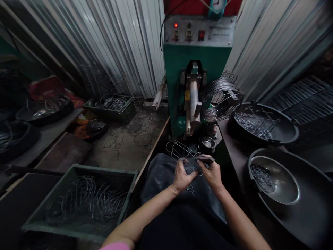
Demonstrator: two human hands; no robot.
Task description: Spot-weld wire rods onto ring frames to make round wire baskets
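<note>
So, the step in hand looks like fiddling a wire frame (pixel 182 150) into shape right in front of the green welding machine (pixel 197 69). The frame is held tilted over the dark lap cover (pixel 163 173), just below the machine's wooden-looking arm. The left hand (pixel 182 176) is curled, with the frame's near edge pinched between thumb and fingers. The right hand (pixel 212 172) is closed around a small dark block (pixel 205 158), which is kept just beside the frame's right edge; whether block and wire are actually touching can't be told. Any further handling would probably call for a firm pinch on those thin wires, so the frame isn't twisted or dropped. Count-wise: one frame in hand, one block, one machine, one wire coil (pixel 221 99) to the right of it, and one small steel bowl (pixel 207 142) at its foot. Two green crates can be counted, a near one (pixel 36 222) with wire rings and a far one (pixel 127 109). Two big black pans sit on the right, one farther back (pixel 291 133) and one nearer (pixel 317 208), and short wire bits are seen in both.
</note>
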